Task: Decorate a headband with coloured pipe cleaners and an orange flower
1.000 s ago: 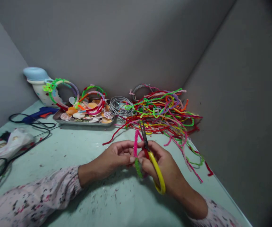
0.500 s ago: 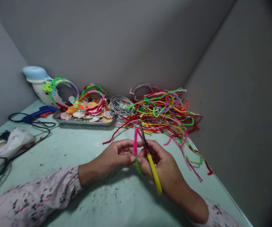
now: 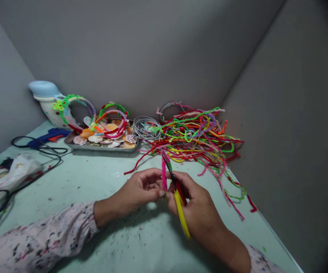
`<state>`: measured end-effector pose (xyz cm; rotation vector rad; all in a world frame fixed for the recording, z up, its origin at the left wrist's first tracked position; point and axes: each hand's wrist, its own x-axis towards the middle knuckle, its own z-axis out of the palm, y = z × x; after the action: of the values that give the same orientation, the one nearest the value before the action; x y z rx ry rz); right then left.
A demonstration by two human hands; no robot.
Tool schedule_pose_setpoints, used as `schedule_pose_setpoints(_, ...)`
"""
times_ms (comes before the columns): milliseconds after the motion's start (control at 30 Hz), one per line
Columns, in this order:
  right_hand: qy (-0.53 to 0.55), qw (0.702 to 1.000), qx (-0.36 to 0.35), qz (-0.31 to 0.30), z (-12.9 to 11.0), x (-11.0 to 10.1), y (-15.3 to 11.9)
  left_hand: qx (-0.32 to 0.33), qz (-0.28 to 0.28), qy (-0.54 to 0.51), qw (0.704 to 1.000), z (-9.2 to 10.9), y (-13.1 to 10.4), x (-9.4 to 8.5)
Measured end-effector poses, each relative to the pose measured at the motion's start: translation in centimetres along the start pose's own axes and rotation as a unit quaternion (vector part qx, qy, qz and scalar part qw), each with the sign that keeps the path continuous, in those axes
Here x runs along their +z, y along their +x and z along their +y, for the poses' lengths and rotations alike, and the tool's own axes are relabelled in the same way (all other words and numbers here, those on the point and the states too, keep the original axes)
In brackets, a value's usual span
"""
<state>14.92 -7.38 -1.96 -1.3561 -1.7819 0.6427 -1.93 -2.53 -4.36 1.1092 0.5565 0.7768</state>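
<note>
Now left hand (image 3: 139, 187) pinches pink pipe cleaner (image 3: 164, 175), long axis pointing forward, beside yellow-handled scissors (image 3: 182, 215) gripped in my right hand (image 3: 202, 204).

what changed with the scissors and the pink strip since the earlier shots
The scissors in the right hand have shifted left and slightly down in view. Most of what hung green below the pink fuzzy strip is out of sight; a green piece now shows beside the scissors. Nothing was visibly let go. Left hand, shell tray and strip pile stayed put.
</note>
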Motion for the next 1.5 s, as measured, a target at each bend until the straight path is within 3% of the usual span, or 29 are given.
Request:
schedule_pose_setpoints(233, 0.039, 0.999, 0.022, -0.009, 0.4, 0.4, -0.1, -0.004, 0.006, 0.022, 1.000, -0.1, -0.1, -0.1)
schedule_pose_setpoints(533, 0.088, 0.995, 0.045, -0.009, 0.7, 0.6, 0.0, -0.003, -0.033, 0.009, 0.999, -0.3, -0.1, -0.2)
schedule_pose_setpoints(1000, 0.037, 0.999, 0.018, -0.011, 0.6, 0.6, -0.1, 0.030, -0.003, 0.082, 0.996, -0.6, -0.1, 0.1)
schedule_pose_setpoints(1333, -0.031, 0.999, -0.045, 0.007, 0.2, 0.5, 0.1, 0.033, -0.021, 0.045, 0.998, -0.7, -0.1, 0.1)
schedule_pose_setpoints(1500, -0.079, 0.990, -0.117, 0.000, 0.3, -1.6, 0.6, 0.036, 0.003, -0.007, 0.999, 0.0, 0.1, -0.2)
